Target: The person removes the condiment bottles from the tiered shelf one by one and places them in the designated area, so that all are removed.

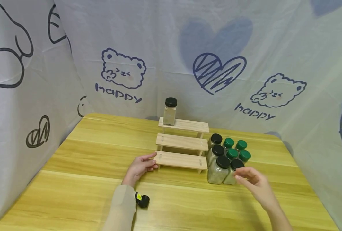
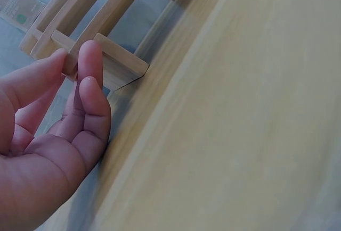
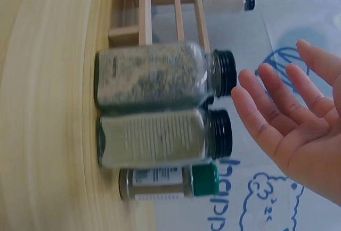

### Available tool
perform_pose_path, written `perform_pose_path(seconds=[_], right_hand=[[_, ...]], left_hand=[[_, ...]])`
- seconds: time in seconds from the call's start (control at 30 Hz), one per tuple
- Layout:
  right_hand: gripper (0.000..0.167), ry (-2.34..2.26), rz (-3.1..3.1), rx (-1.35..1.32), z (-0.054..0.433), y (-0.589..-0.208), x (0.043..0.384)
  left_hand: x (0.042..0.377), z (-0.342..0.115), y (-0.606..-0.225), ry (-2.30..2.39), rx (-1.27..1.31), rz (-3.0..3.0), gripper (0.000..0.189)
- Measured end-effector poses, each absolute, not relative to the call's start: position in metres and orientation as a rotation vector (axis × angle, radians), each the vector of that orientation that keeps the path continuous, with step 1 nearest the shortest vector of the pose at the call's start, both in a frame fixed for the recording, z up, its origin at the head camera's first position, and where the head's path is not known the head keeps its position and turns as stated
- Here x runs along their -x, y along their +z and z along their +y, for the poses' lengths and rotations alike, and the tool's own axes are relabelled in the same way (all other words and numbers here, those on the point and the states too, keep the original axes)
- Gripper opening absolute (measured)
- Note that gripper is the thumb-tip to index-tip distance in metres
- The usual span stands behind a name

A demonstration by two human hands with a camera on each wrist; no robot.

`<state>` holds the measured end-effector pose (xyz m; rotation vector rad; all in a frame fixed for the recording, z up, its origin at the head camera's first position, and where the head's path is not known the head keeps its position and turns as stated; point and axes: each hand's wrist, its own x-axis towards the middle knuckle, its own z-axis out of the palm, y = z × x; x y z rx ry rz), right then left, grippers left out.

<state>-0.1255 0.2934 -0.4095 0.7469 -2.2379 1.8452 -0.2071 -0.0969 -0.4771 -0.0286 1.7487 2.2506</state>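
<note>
A three-step wooden rack (image 1: 180, 159) stands on the table. My left hand (image 1: 140, 167) pinches the left end of its lowest step, thumb above and fingers below; the left wrist view shows this grip on the rack (image 2: 114, 55) close up. On the top step, at the left, stands a black-lidded jar (image 1: 169, 115) of pale contents. My right hand (image 1: 257, 186) hovers beside the front jars with fingers loosely bent and nothing held. In the right wrist view its fingertips are apart from the black lid of a large spice jar (image 3: 152, 76).
Right of the rack, several jars stand grouped: black-lidded ones (image 1: 217, 171) at left and front, smaller green-lidded bottles (image 1: 241, 146) behind to the right. A small black object with a yellow label (image 1: 143, 201) is at the left sleeve. A printed cloth (image 1: 165, 41) hangs behind the table.
</note>
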Motion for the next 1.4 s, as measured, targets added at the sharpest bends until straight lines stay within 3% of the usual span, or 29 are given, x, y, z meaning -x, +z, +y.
perform_pose_path(seconds=[0.37, 1.03, 1.4], right_hand=[[0.018, 1.790, -2.376, -0.644, 0.248, -0.387, 0.118], [0.017, 1.850, -2.343, -0.841, 0.196, -0.396, 0.147], [0.017, 1.832, -2.328, -0.735, 0.172, -0.393, 0.170]], left_hand=[[0.207, -0.096, -0.476, 2.250, 0.049, 1.756, 0.042], [0.206, -0.097, -0.475, 2.254, 0.029, 1.749, 0.043], [0.207, -0.097, -0.477, 2.247, 0.036, 1.758, 0.042]])
